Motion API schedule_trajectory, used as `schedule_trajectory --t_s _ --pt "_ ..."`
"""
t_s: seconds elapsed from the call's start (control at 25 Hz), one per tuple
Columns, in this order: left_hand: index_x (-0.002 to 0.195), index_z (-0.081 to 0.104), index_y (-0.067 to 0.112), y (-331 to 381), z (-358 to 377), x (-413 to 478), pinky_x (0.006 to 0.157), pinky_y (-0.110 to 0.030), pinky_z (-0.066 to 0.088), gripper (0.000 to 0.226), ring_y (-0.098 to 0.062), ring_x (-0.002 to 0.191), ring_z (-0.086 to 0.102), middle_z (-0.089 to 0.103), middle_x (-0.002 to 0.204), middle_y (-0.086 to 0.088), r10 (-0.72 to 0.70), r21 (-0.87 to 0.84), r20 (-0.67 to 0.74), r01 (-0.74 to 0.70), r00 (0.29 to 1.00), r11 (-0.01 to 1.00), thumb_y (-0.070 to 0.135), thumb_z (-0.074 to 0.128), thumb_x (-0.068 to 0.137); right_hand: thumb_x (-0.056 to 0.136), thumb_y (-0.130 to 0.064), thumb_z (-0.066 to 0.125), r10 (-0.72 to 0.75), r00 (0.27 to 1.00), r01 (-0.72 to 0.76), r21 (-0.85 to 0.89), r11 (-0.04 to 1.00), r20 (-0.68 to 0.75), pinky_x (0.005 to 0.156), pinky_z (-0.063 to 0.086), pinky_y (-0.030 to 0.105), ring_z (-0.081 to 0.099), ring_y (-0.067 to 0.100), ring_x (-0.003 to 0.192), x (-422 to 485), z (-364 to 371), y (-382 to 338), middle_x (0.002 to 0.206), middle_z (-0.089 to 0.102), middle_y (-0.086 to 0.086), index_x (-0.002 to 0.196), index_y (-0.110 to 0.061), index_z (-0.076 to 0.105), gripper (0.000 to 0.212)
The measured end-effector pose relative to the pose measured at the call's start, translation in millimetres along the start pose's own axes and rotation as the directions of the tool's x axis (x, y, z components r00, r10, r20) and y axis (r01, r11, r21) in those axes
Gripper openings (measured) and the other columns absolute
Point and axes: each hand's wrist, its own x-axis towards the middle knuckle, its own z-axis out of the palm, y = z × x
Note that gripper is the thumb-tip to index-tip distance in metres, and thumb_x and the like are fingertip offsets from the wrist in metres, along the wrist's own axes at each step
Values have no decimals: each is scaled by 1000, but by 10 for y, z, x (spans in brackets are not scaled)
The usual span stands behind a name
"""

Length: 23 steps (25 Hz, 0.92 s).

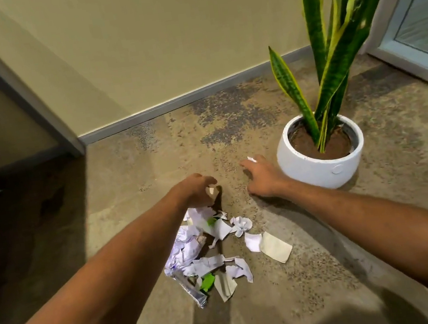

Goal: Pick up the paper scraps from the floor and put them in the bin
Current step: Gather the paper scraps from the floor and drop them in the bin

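A heap of torn paper scraps [210, 254], white, cream and green with a silvery strip, lies on the floor between my forearms. My left hand [198, 191] hovers just beyond the heap's far edge, fingers curled, pinching a small pale scrap [211, 190]. My right hand [261, 176] reaches out low over the floor beside the plant pot, and a small white scrap [251, 159] shows at its fingertips. No bin is in view.
A white round pot [319, 164] with a tall snake plant stands right of my right hand. A wall with a grey skirting [183, 99] runs behind. A dark door frame [13, 90] is at left, a glass door [418, 25] at right. The floor [151, 160] is speckled carpet.
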Motion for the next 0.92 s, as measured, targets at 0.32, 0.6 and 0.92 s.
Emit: schedule_trajectory --t_s 0.32,0.6,0.92 --pt "161 37 34 -28 215 164 117 -54 45 73 -35 144 45 39 161 -11 -57 -33 97 60 994 998 35 68 95 95 -20 68 -172 984 162 -184 969 -39 113 45 45 45 31 140 207 335 134 143 50 10 135 -10 56 43" --pt "157 45 36 40 124 -34 118 -58 42 56 -38 142 44 38 153 -14 -36 3 177 36 984 999 39 55 101 108 -53 50 -384 922 387 -197 901 53 105 46 44 48 19 126 -179 515 64 135 58 1 137 -22 65 45" --pt "156 44 39 102 320 -336 112 -54 49 94 -35 137 47 37 152 -9 19 76 264 -40 964 996 38 91 75 86 -79 63 -359 871 479 -421 770 334 98 56 51 43 28 140 -831 575 118 162 33 8 157 -36 38 87"
